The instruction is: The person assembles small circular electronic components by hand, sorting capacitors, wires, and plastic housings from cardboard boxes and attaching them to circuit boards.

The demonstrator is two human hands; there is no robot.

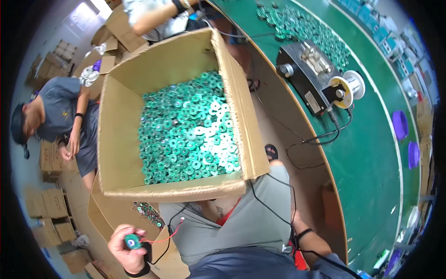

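At the lower left, my left hand is closed around a small round green part with a pale centre. Thin red wires trail from it toward my lap and end in a small white connector. My right hand hangs low beside my right thigh, with its fingers hidden. A big open cardboard box stands in front of my knees. Inside lie a great many green ring-shaped parts, some bright white in the light.
A green-topped workbench runs along the right, carrying a black machine with a wire spool and more green parts. Under the near box, another carton holds small wired pieces. Co-workers sit at left and at the top. Cables cross my lap.
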